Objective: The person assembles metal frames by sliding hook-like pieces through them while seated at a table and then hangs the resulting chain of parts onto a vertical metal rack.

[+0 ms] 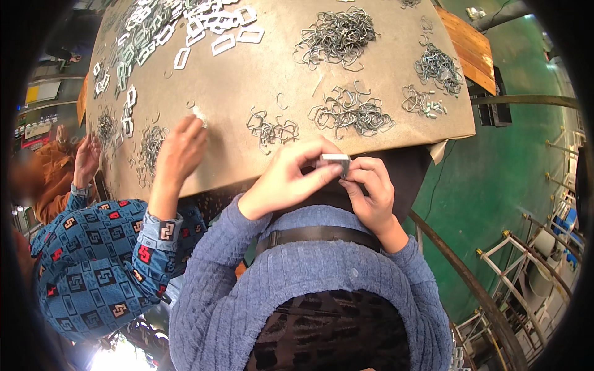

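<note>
Just beyond the table's near edge, my left hand (294,179) is closed round a small pale rectangular frame (335,159), seen nearly edge-on. Against its right side my right hand (372,193) has thumb and fingertips pinched together; whatever they grip is mostly hidden, with a bit of dark grey showing between the hands. On the brown-covered table (241,80), a small pile of bent wire hooks (272,128) lies close beyond my left hand. A bigger heap of hooks (352,112) sits beyond my right hand.
Many white rectangular frames (224,43) are spread at the far left. More hook heaps (337,36) lie farther back and right. At my left, a co-worker's hand (182,145) reaches over the table; another person's hand (86,161) is farther left. A metal rail (470,287) stands at right.
</note>
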Motion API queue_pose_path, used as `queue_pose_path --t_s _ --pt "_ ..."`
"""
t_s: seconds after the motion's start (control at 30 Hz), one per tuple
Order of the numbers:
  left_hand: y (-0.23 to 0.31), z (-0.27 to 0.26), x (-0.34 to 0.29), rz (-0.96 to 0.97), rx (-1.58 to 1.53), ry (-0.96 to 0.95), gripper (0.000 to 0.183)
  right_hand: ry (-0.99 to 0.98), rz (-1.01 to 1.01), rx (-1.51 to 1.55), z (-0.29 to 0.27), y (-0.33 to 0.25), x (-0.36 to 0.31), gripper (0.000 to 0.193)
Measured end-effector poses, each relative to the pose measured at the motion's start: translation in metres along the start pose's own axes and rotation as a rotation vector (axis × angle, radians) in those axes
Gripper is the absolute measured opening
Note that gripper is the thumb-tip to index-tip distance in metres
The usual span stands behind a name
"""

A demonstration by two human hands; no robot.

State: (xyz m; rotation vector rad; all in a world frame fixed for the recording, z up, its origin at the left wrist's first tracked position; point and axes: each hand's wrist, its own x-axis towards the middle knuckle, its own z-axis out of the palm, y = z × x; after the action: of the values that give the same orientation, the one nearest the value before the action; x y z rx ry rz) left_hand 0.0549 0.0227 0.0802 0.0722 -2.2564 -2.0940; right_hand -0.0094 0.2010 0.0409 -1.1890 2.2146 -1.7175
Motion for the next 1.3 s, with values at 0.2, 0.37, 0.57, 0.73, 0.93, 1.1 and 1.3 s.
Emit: queue_pose_path --t_s 0.2,0.37,0.57,0.73,0.93,1.1,1.3 --pt "-0.001 0.014 -0.002 0.35 0.386 0.024 0.022 -0.081 -0.03 0.012 -0.014 0.01 0.004 0.028" --pt "-0.007 0.011 -0.005 0.313 0.335 0.023 0.018 0.051 -0.109 -0.205 -0.042 0.037 0.06 0.024" --pt "-0.003 0.014 -0.003 0.306 0.336 -0.021 0.018 -0.242 0.087 -0.516 -0.029 0.091 0.153 0.012" --pt "-0.008 0.016 -0.006 0.243 0.29 0.016 0.019 -0.325 0.002 -0.649 -0.027 0.087 0.152 0.007" --pt "-0.006 0.02 -0.002 0.199 0.313 0.056 0.017 0.003 0.184 -0.165 -0.039 0.042 0.098 0.013" --pt "-0.012 0.021 0.003 0.141 0.302 0.059 0.016 0.098 0.357 0.284 -0.05 -0.015 0.055 0.016" --pt "-0.009 0.025 0.003 0.131 0.315 0.092 0.013 -0.018 0.237 0.208 -0.043 -0.037 0.034 0.014"
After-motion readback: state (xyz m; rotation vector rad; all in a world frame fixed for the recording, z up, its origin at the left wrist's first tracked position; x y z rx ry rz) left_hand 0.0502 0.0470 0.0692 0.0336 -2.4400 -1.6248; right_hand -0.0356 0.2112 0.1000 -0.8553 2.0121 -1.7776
